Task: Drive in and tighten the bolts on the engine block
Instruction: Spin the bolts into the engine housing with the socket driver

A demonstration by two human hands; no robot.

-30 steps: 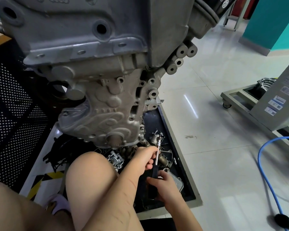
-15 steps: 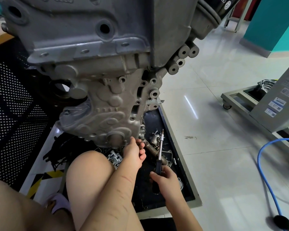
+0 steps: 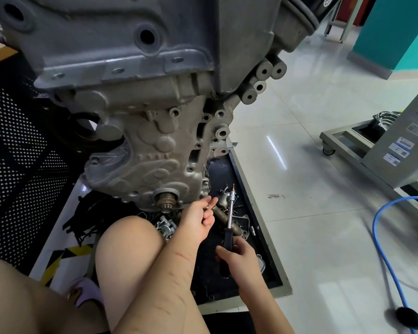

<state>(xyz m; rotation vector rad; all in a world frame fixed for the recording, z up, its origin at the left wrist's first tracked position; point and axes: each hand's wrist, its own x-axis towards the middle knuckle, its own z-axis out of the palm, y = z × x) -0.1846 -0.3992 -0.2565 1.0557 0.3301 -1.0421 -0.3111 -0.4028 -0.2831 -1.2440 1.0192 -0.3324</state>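
While the engine block hangs above a black parts tray, the right hand grips a screwdriver by its black handle, shaft pointing up. The left hand is just beside the block's lower edge, fingers loosely curled; whether it pinches a bolt, I cannot tell.

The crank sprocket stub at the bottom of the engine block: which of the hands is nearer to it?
Left. The left hand hovers just right of the crank sprocket stub, fingers loosely curled. The right hand is lower and farther right, gripping the driver over the tray.
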